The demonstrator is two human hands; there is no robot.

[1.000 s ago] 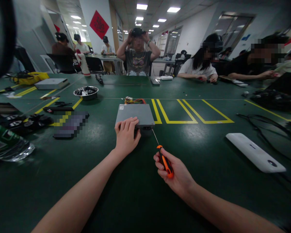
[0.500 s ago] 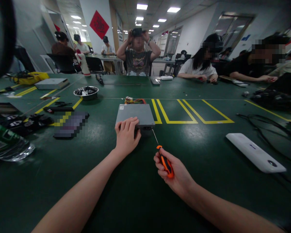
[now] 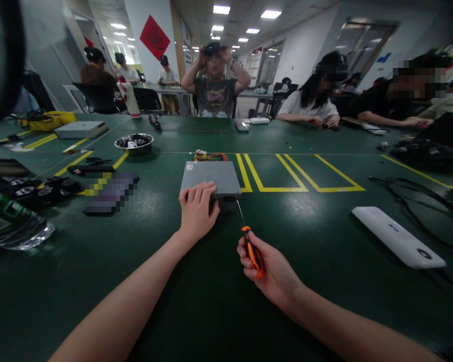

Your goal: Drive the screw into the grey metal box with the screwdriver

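A grey metal computer power supply (image 3: 210, 176) lies flat on the green table, with coloured wires and connectors (image 3: 207, 156) behind it. My left hand (image 3: 199, 208) grips its near left edge, fingers over the top and thumb at the front face. My right hand (image 3: 270, 264) is closed around the orange and black handle of a screwdriver (image 3: 254, 254). The thin shaft points up and forward, and its tip meets the front face near the right corner, beside the power socket (image 3: 229, 199). Whether the tip sits in a screw is too small to tell.
A metal bowl (image 3: 134, 145) of small parts stands back left, with a phone (image 3: 111, 193) and a plastic bottle (image 3: 13, 221) nearer. To the right lie a white oblong device (image 3: 398, 237) and black cables (image 3: 407, 201). Several people sit across the table.
The screwdriver's handle has swung slightly left and turned in my right hand, its tip staying at the same corner. My left hand and the power supply have not moved.
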